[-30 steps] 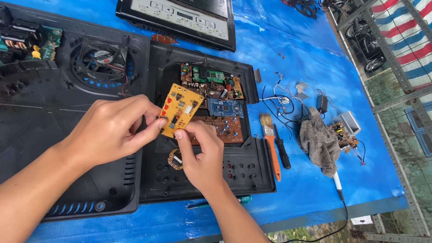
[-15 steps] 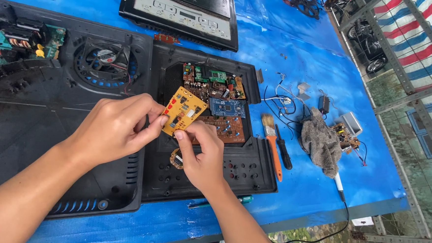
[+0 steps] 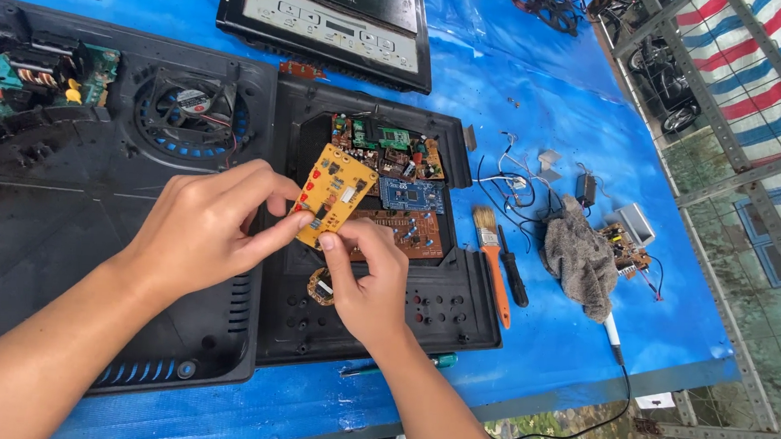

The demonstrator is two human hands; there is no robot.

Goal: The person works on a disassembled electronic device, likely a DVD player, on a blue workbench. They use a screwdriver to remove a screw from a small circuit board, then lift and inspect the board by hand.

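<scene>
Both hands pinch yellow circuit board (image 3: 334, 192) (tilted); table edge (image 3: 523, 400) near.

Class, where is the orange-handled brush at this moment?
In the head view, the brush lies on the blue sheet, right of the open black casing, beside a black screwdriver.

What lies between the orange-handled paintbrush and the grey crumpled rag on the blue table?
In the head view, a black-handled screwdriver lies between the orange-handled paintbrush and the grey crumpled rag.
</scene>
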